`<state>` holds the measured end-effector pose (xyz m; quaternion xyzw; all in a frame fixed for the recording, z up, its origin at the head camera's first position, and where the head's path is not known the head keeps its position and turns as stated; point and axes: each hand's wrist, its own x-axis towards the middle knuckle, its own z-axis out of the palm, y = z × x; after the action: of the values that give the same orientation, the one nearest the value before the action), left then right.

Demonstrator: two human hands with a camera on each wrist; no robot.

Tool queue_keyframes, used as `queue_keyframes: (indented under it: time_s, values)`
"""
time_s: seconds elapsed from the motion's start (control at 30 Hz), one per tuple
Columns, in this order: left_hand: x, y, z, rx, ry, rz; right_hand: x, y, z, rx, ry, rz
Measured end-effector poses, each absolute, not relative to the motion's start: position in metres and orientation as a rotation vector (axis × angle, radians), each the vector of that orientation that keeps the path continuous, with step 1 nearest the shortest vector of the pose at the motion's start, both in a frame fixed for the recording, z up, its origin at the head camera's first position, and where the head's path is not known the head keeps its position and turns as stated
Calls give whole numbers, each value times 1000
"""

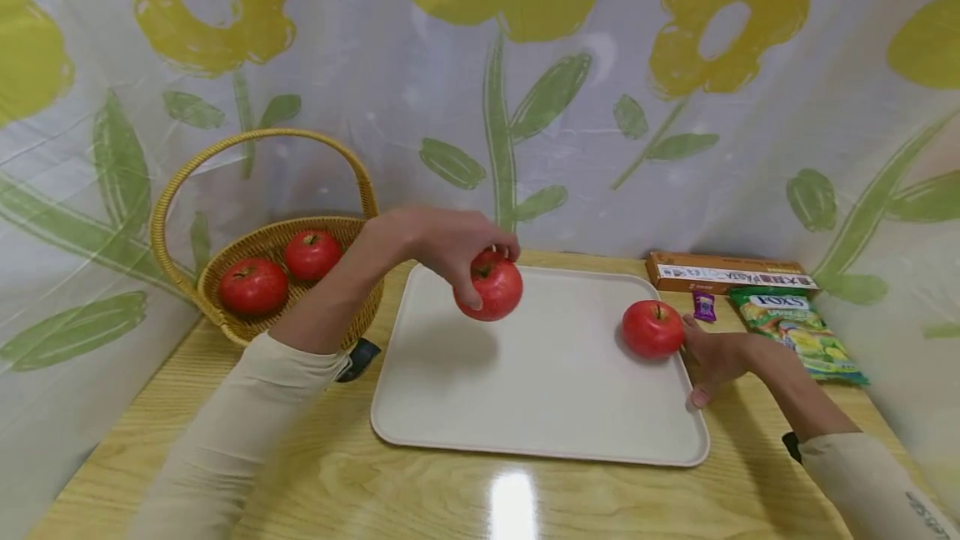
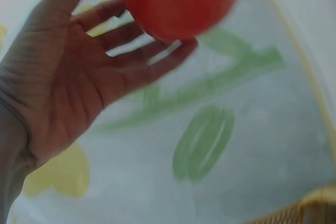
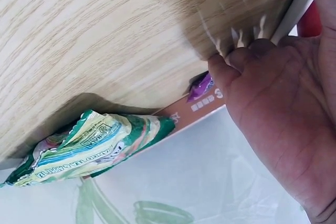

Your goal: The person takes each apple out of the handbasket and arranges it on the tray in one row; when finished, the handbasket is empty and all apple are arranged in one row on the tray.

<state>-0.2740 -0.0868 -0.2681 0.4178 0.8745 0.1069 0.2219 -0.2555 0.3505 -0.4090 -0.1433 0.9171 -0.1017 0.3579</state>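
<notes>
Left hand (image 1: 453, 244) gripping a red apple over the tray, right hand (image 1: 716, 357) at the tray's edge.
At left on the worktop (image 1: 337, 473), a wicker basket (image 1: 369, 298) with a tall arched handle holds two red apples (image 1: 253, 287). The left hand's fingers and thumb clasp its apple (image 1: 498, 290) above the pale tray (image 1: 555, 390), whose right side bears another apple (image 1: 652, 329). The right hand, well apart from the left, touches the rim just beside that fruit; whether it grips the rim, I cannot tell. Beyond lie a brown pasta box (image 1: 727, 265), a small purple packet (image 1: 703, 306) and a green bag (image 1: 798, 332).
</notes>
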Motion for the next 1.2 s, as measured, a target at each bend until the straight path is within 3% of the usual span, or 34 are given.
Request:
queue_keyframes:
  time_s: [0.37,0.63,1.2]
  values:
    - [-273,-13,-304,1487,2333,277,-259,345,-414,-416,2372,-247]
    - [-294,20,-333,1460,2314,268,-260,341,-413,-421,2368,-239]
    - [-312,41,-376,1306,2421,160,-261,341,-415,-399,2370,-229]
